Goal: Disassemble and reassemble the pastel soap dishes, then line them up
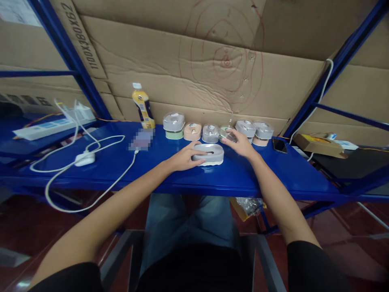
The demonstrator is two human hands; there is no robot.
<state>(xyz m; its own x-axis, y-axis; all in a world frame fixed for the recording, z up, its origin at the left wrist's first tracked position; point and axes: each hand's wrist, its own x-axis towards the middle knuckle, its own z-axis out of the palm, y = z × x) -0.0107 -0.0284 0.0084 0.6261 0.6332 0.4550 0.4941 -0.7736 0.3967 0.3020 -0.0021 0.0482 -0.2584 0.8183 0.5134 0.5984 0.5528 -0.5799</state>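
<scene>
On the blue table, my left hand (184, 158) grips the left end of a grey oval box (216, 157) with a shiny clear top, its fingers on the upper side and thumb at the near side. Behind it and to the right, my right hand (240, 145) has its fingers around a pale green oval box (224, 132) with a clear lid, which it partly hides. Left of that green box stand another grey box (209, 134) and a peach one (192, 132). A stack of a grey box on a green one (174, 135) is at the row's left end.
More stacked boxes (263, 130) stand at the row's right, beside a dark phone (279, 145). A yellow bottle (142, 107) is at back left, near a blurred-out item (141, 140) with a white cable. A white charger (85, 158) lies farther left. Cardboard (152, 61) backs the table.
</scene>
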